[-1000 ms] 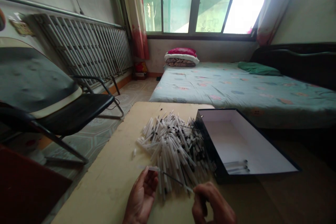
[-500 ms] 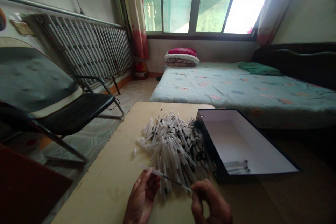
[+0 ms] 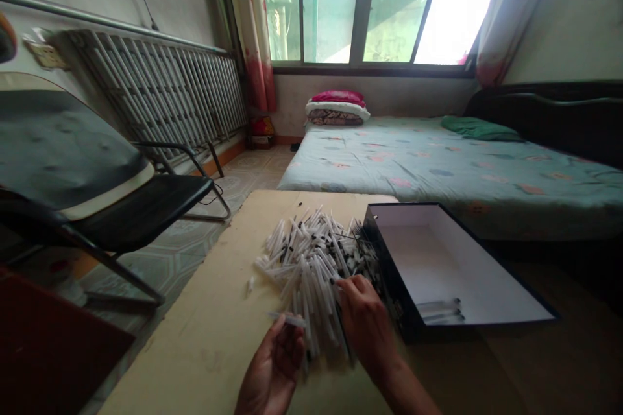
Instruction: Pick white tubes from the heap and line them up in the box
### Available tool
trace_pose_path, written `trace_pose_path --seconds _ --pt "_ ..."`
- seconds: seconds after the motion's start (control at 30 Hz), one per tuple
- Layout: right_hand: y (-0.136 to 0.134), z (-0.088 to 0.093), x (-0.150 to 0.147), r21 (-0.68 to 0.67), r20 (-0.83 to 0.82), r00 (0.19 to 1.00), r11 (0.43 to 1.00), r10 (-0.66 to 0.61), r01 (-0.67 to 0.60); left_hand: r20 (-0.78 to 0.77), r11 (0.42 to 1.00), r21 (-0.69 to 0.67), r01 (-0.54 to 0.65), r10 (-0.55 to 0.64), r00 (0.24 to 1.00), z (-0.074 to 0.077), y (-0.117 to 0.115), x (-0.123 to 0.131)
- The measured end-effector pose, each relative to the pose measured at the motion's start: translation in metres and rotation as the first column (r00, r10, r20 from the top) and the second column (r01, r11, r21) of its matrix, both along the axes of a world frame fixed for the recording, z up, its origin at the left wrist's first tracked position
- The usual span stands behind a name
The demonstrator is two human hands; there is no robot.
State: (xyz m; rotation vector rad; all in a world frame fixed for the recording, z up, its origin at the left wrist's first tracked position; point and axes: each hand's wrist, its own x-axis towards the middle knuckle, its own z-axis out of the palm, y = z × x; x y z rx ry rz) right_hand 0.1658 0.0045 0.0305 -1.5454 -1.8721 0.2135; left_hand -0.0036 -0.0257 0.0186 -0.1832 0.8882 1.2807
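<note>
Between the thumb and fingers of my left hand [image 3: 273,363] is a translucent white pen barrel [image 3: 294,321], held roughly level above the near side of the pile. My right hand [image 3: 367,318] reaches into the right side of the pile of pen parts [image 3: 309,272], its fingertips pinched together beside a small black piece. Whether they grip that piece is hidden. White barrels, thin dark refills and black caps make up the pile. To its right stands an open box [image 3: 438,253], dark outside and white inside, with several pens [image 3: 440,310] lying at its near end.
The pile and box rest on a pale yellow table [image 3: 195,331]. One loose white piece [image 3: 250,284] lies left of the pile. A folding chair [image 3: 146,201] stands at the left, and a bed [image 3: 413,155] is beyond the table.
My right hand has left the dark refill at the barrel's end and moved up and forward into the pile. The left hand keeps the barrel, shifted slightly right; the refill no longer sticks out.
</note>
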Motion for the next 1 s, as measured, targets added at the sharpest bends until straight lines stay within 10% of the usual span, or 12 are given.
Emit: trace_pose_path --seconds 0.37,0.67,1.0 --pt "0.03 -0.005 -0.007 -0.063 0.297 0.954 0.997 0.051 -0.033 -0.162 1.0 0.005 -0.003 0.004 0.987 -0.006 0.001 -0.001" --pt "-0.015 -0.007 -0.014 -0.145 -0.457 0.887 0.978 0.07 -0.152 -0.309 0.995 0.096 0.019 0.012 0.951 -0.018 0.001 -0.002" --pt "-0.047 -0.024 -0.031 -0.051 -0.601 0.795 0.99 0.075 -0.131 -0.351 0.986 0.157 0.061 -0.002 0.936 -0.016 -0.005 0.007"
